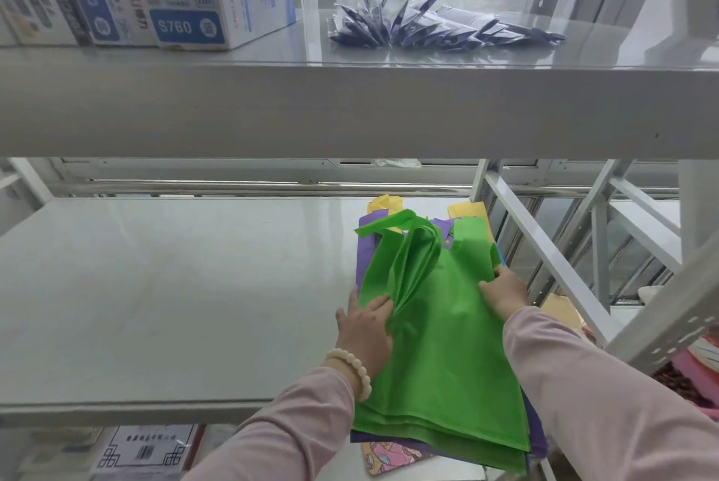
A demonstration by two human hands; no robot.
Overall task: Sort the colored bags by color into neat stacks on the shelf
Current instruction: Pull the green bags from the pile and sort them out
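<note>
A pile of flat fabric bags lies at the right end of the grey shelf (163, 286). Green bags (439, 360) are on top, their handles crumpled toward the back. Purple bags (365, 247) show under them along the left and bottom edges, and yellow bags (467, 210) stick out at the back. My left hand (365, 325) pinches the left side of the top green bag. At the bag's right edge, my right hand (504, 291) grips the green fabric.
The upper shelf (350, 107) carries white and blue boxes (186, 5) at left and dark packets in clear wrap (435, 25) at right. White rack struts (544, 255) slant down on the right. A printed pink item (393, 457) lies under the pile's front edge.
</note>
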